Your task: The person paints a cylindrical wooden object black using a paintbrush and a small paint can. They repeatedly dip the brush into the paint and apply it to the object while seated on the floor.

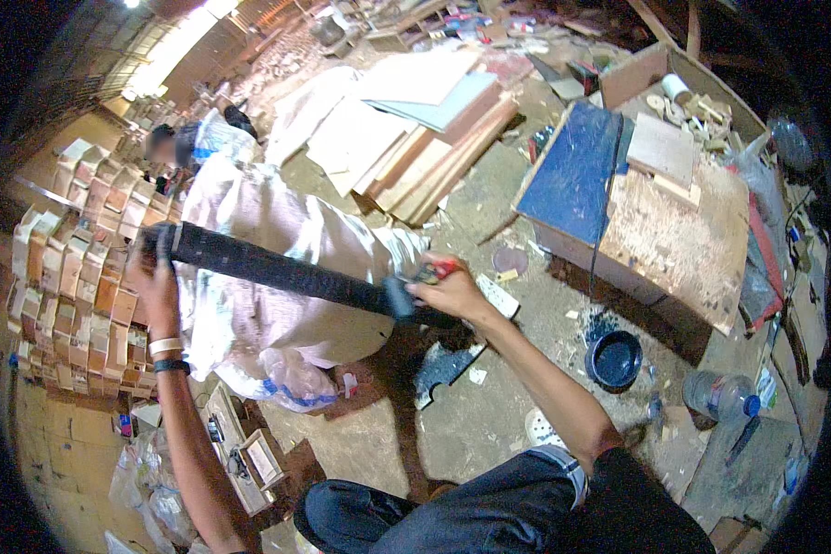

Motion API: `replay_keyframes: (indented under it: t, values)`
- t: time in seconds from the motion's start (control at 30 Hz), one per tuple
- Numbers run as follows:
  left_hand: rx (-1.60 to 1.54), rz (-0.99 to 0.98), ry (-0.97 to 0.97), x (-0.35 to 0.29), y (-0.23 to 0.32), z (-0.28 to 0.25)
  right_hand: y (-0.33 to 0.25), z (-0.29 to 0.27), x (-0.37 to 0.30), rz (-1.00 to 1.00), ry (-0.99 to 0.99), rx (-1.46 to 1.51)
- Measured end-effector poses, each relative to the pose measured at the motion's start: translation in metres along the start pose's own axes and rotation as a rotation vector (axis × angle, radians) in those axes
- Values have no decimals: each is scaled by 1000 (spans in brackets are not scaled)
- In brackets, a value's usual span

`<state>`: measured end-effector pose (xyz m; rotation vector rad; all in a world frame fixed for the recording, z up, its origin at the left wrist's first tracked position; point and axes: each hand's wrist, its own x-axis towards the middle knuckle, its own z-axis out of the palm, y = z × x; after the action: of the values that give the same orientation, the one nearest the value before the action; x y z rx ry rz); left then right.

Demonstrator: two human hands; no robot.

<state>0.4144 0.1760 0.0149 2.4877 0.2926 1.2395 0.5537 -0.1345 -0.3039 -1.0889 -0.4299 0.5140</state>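
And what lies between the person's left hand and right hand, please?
In the head view, a long black strip stretches from the left hand to the right hand, passing in front of a white sack.

We've got a long black strip [277,268] spanning both hands: left hand [160,282] grips one end, right hand [452,294] holds a red-handled tool [441,269] at the other. White sack [249,198] behind; dark bowl [618,382], plastic bottle [716,395] to our right.

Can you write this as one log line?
left hand: holds one end of black strip | right hand: near other end, holding red item
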Motion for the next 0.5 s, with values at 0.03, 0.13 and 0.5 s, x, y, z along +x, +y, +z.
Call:
replay_keyframes:
  t: [0.03, 0.13, 0.5]
  values:
    - [-76, 40, -19, -2, 12, 1, -33, 29, 13, -52, -134, 217]
    - [-141, 75, -73, -6, 31, 5, -135, 104, 40, -350, -231, 259]
    - [-40, 27, 1, -15, 13, -6, -8, 31, -50, 142, 268, 318]
